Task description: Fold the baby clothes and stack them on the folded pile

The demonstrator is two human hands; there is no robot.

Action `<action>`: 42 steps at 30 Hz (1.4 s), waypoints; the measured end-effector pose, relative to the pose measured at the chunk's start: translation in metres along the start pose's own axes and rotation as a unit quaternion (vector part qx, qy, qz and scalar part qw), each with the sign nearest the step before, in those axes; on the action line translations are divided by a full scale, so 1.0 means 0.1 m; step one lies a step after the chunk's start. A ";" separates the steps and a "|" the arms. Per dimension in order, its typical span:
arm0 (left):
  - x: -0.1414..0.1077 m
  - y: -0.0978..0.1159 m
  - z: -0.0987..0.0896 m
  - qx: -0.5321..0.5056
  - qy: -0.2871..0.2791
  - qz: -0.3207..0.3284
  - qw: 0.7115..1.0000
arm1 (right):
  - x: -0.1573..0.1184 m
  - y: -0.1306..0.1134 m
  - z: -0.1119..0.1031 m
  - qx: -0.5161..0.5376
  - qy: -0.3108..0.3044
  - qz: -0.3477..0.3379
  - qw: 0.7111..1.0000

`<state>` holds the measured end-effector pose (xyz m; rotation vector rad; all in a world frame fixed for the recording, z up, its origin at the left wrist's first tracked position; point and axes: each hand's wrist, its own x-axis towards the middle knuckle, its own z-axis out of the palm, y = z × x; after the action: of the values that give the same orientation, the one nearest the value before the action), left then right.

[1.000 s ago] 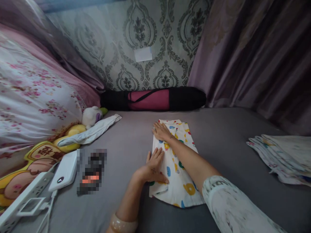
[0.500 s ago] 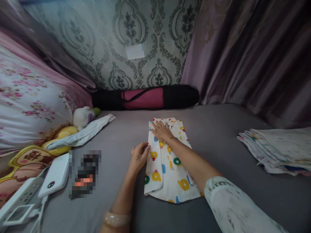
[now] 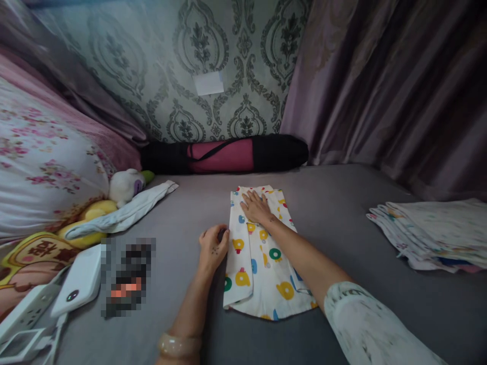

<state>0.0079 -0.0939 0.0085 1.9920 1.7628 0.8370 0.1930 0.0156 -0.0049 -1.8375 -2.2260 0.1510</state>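
A white garment [image 3: 262,284] printed with yellow, green, blue and red figures lies flat in the middle of the grey bed sheet, its long sides folded inward. My right hand [image 3: 256,207] rests palm down on its upper part, fingers spread. Part of the garment's right side is hidden under my right forearm. Just beside the left folded edge is my left hand [image 3: 213,247], fingers loosely curled and thumb apart, with nothing visible in it. Whether it touches the cloth I cannot tell.
A stack of folded cloths [image 3: 429,233] lies at the right. Along the wall stretches a black and dark-pink bag [image 3: 224,154]. On the left are a floral pillow [image 3: 49,152], a plush toy [image 3: 125,186], a pale cloth [image 3: 125,213], a white power bank [image 3: 78,279] and a power strip [image 3: 32,309].
My left hand has shifted slightly left, away from the garment's edge. My right hand stays flat on the garment, moved a little down along it. The whole view has shifted slightly.
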 end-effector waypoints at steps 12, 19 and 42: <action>-0.10 -0.15 0.15 0.070 0.023 0.036 0.997 | -0.03 0.17 -0.08 0.020 0.056 0.043 0.997; -0.08 -0.15 0.19 0.092 0.028 0.025 0.995 | -0.01 0.40 -0.08 -0.009 0.027 0.153 0.988; -0.07 -0.17 0.26 0.111 0.070 0.030 0.991 | 0.18 -0.04 0.00 -0.021 -0.041 -0.031 0.998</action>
<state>0.0106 -0.0953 -0.0232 2.1845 1.9597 0.8509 0.1860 0.0327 -0.0020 -1.8136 -2.3562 0.1725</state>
